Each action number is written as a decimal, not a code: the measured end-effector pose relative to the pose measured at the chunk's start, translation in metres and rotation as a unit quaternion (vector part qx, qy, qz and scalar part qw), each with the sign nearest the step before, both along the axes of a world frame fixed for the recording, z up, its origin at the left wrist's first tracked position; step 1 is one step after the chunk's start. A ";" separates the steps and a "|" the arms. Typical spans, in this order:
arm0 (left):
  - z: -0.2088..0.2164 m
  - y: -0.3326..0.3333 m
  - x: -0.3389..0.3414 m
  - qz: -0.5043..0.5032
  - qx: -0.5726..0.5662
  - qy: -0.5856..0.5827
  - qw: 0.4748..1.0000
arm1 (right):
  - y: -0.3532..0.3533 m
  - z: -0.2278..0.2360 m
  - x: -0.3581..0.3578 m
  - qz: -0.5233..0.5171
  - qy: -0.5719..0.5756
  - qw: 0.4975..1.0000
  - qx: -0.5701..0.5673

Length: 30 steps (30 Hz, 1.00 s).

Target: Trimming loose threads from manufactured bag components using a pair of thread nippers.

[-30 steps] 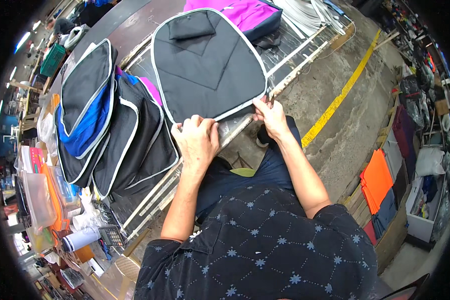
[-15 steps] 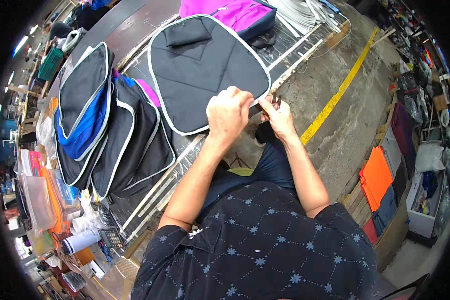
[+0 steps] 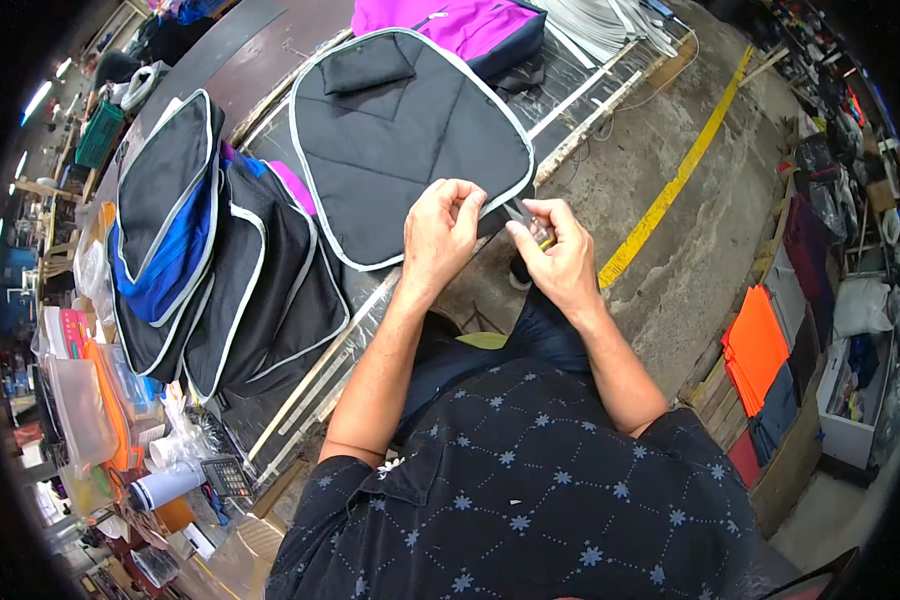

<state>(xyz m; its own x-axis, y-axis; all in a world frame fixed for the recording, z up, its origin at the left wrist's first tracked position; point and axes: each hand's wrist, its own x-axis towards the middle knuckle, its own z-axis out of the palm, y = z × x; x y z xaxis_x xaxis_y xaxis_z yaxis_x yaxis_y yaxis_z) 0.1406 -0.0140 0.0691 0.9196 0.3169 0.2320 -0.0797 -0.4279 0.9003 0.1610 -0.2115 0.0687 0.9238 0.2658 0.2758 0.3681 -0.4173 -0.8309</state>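
Both hands are sitting closer to the body than half a second ago, now meeting at the near edge of the black panel (image 3: 410, 150). Left hand (image 3: 440, 232) is pinching the panel's grey-piped rim, fingers closed on it. Right hand (image 3: 560, 255) is gripping small scissors (image 3: 523, 216) at that same edge. Panel is lying flat on the table (image 3: 570, 95), beside stacked bag pieces (image 3: 220, 260), a purple bag (image 3: 460, 25) behind it.

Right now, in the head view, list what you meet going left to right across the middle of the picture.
Stack of black and blue bag panels → black quilted panel with grey edging → left hand → right hand, pinching a small tool → yellow floor line → orange fabric stack.
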 end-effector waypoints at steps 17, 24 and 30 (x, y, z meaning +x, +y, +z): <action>0.001 0.003 -0.004 0.015 -0.006 -0.038 0.999 | 0.018 -0.002 0.002 -0.009 -0.031 0.999 0.015; 0.005 -0.001 -0.014 0.022 0.091 -0.078 0.993 | 0.016 -0.032 0.023 0.003 0.178 0.976 0.129; 0.001 -0.004 -0.010 0.021 0.243 -0.140 0.960 | 0.026 -0.032 0.022 0.003 0.163 0.972 0.171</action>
<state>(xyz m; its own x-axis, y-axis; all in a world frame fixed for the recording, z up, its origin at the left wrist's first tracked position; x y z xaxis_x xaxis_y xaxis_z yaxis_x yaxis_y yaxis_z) 0.1303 -0.0183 0.0699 0.7883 0.1436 0.5983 -0.2629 -0.8005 0.5386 0.1829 -0.1858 0.0367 0.9756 0.2154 0.0421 0.0637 -0.0944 -0.9935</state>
